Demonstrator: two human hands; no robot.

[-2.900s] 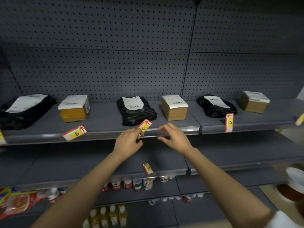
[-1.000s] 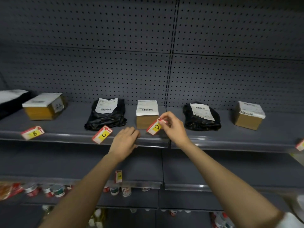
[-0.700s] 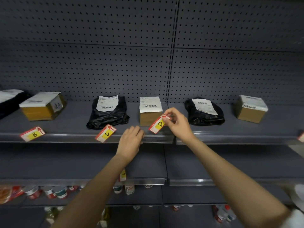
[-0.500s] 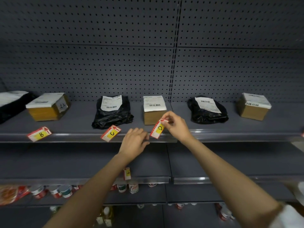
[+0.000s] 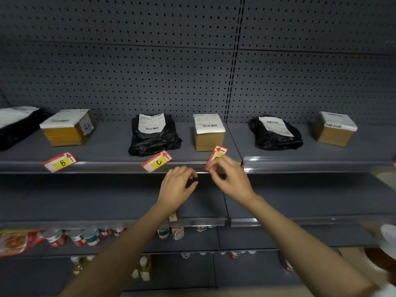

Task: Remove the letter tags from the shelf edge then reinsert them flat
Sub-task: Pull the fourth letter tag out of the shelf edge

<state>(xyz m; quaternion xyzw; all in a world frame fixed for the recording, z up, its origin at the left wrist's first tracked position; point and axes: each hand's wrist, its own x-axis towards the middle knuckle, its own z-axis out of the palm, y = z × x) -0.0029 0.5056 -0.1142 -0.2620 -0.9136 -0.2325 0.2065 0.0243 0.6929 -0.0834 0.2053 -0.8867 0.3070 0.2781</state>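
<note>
Red-and-yellow tag (image 5: 216,157) pinched askew by right hand (image 5: 230,179) at the shelf edge (image 5: 120,167), long axis tilted up-right, left hand (image 5: 177,187) loosely curled, empty, just beside, lower left.

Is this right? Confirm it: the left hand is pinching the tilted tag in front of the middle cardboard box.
Not quite. The head view shows the right hand pinching that tilted tag, in front of the middle cardboard box. The left hand holds nothing, just below the shelf edge.
</note>
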